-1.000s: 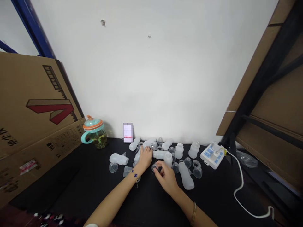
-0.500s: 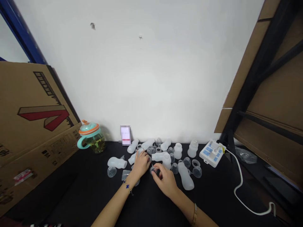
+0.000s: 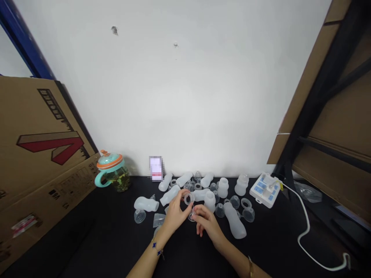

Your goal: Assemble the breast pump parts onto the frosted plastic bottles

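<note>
My left hand (image 3: 177,211) is closed on a translucent bottle collar ring (image 3: 189,194), tilted so its round opening shows. Just below it, my right hand (image 3: 210,226) pinches a clear bottle teat (image 3: 191,217) between thumb and fingers. The ring and teat are close together; whether they touch I cannot tell. Behind the hands lie several frosted white bottles, among them an upright short bottle (image 3: 210,201) and a curved one (image 3: 170,195). To the right lies a long bottle (image 3: 235,222), with a clear dome cap (image 3: 248,214) and a loose ring (image 3: 246,203) beyond.
A tea-filled jug (image 3: 120,179) with a turquoise handle stands at left beside a cardboard box (image 3: 43,166). A phone-like screen (image 3: 157,168) leans on the white wall (image 3: 185,100). At right are a power strip (image 3: 265,190) and its white cable (image 3: 307,222).
My left hand has drawn back from among the bottles, bringing the collar ring towards my right hand. My right hand still pinches the teat. The view has shifted slightly.
</note>
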The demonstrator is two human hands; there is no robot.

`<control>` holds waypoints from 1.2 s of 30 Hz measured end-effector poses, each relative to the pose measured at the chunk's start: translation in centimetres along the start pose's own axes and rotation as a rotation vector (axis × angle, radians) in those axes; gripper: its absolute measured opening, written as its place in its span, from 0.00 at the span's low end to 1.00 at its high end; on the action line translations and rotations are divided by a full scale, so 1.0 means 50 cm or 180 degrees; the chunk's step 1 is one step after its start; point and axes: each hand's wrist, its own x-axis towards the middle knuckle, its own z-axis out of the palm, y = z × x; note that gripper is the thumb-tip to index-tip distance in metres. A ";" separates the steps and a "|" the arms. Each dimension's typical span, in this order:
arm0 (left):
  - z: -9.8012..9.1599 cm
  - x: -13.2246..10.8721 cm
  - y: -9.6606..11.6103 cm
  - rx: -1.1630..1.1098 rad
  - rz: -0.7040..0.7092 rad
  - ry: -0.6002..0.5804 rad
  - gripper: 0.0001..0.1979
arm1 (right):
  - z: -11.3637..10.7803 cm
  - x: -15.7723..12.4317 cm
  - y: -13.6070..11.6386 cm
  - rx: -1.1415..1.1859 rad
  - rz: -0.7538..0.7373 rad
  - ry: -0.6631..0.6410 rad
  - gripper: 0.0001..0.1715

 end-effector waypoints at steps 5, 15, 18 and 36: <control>0.002 -0.012 0.008 0.0273 0.0252 0.0242 0.17 | 0.004 -0.010 -0.014 0.0190 0.0177 0.0047 0.24; 0.004 -0.016 -0.007 -0.0001 -0.0017 0.0399 0.20 | 0.002 -0.014 -0.014 0.0086 -0.0123 0.0229 0.24; 0.002 -0.014 0.001 -0.0394 -0.0271 0.0376 0.19 | 0.001 -0.013 -0.014 0.0080 -0.0200 0.0293 0.24; -0.008 0.005 -0.008 -0.4456 -0.2581 -0.0464 0.13 | 0.007 -0.018 -0.031 0.0788 0.0322 0.0064 0.25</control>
